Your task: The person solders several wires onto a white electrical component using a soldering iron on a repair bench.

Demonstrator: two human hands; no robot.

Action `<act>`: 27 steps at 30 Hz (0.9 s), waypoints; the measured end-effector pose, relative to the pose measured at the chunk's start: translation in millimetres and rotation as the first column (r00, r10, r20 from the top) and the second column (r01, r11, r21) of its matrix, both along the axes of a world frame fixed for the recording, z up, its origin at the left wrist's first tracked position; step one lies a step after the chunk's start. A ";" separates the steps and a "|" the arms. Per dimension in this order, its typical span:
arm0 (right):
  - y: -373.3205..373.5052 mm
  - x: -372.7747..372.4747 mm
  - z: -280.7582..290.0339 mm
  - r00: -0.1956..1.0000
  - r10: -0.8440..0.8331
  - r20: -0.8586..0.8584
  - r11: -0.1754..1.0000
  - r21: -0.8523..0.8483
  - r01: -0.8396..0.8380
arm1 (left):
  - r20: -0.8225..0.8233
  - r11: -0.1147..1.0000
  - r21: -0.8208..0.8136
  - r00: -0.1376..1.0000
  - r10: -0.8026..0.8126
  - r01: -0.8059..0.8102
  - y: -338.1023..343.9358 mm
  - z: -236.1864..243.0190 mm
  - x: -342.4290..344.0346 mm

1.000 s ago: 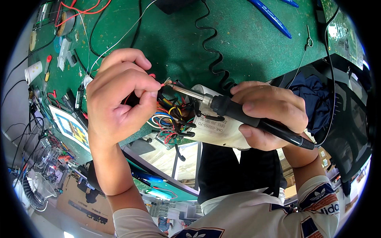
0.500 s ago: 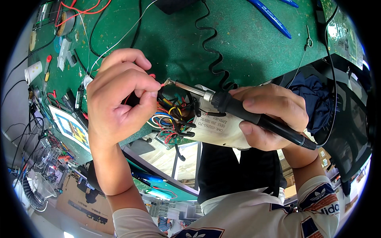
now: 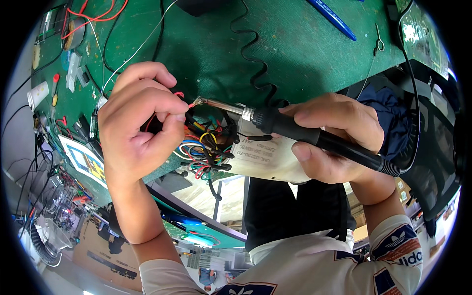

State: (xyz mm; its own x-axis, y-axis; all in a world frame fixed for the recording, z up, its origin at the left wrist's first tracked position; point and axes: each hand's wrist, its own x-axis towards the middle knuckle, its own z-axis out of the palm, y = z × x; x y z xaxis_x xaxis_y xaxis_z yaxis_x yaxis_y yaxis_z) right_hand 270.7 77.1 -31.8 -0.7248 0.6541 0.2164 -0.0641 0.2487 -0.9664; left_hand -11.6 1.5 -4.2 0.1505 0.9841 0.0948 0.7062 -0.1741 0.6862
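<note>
My left hand [image 3: 140, 118] is closed, thumb and forefinger pinching a red wire [image 3: 192, 104] whose bare strands stick out past the fingertips. Against those strands rests the metal tip of a soldering iron [image 3: 295, 129]. My right hand [image 3: 341, 140] grips its black handle, fingers above and thumb below. Under the iron lies a pale, block-like housing [image 3: 258, 157] with printing on it, partly covered by the right hand. From its left end fans out a bundle of coloured wires [image 3: 199, 145], several with black sleeved ends. The left palm hides part of the bundle.
The bench has a green mat [image 3: 305, 64]. A blue pen-like tool [image 3: 332, 18] lies at the far right, a coiled black cord [image 3: 253, 44] farther in. To the left are a paper cup [image 3: 37, 95], a screwdriver [image 3: 55, 86] and a flashlight [image 3: 84, 130]. A chair [image 3: 435, 152] stands at right.
The bench and both hands appear slightly farther left in the view. Both grips are the same, and the iron's tip is still at the red wire's bare end.
</note>
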 end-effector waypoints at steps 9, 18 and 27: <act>4.7 2.5 3.0 0.997 0.060 0.046 0.998 0.011 -0.061 | 0.006 1.000 -0.021 1.000 0.012 -0.012 -0.1 0.1 1.4; 4.5 1.9 2.6 0.998 0.059 0.003 0.993 -0.102 -0.058 | 0.042 0.996 -0.064 0.997 -0.062 0.065 -2.4 0.6 -3.6; 3.9 1.8 6.3 0.997 0.072 0.030 0.993 -0.092 -0.069 | 0.046 0.996 -0.056 0.997 -0.063 0.066 -3.0 0.6 -3.7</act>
State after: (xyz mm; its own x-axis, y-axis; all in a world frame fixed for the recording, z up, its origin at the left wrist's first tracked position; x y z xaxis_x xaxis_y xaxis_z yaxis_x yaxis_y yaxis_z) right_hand 272.5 81.0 -25.5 -0.7755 0.6170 0.1335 -0.0456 0.1562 -0.9867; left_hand -15.3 -1.5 -3.6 0.2108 0.9764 0.0463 0.6639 -0.1778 0.7263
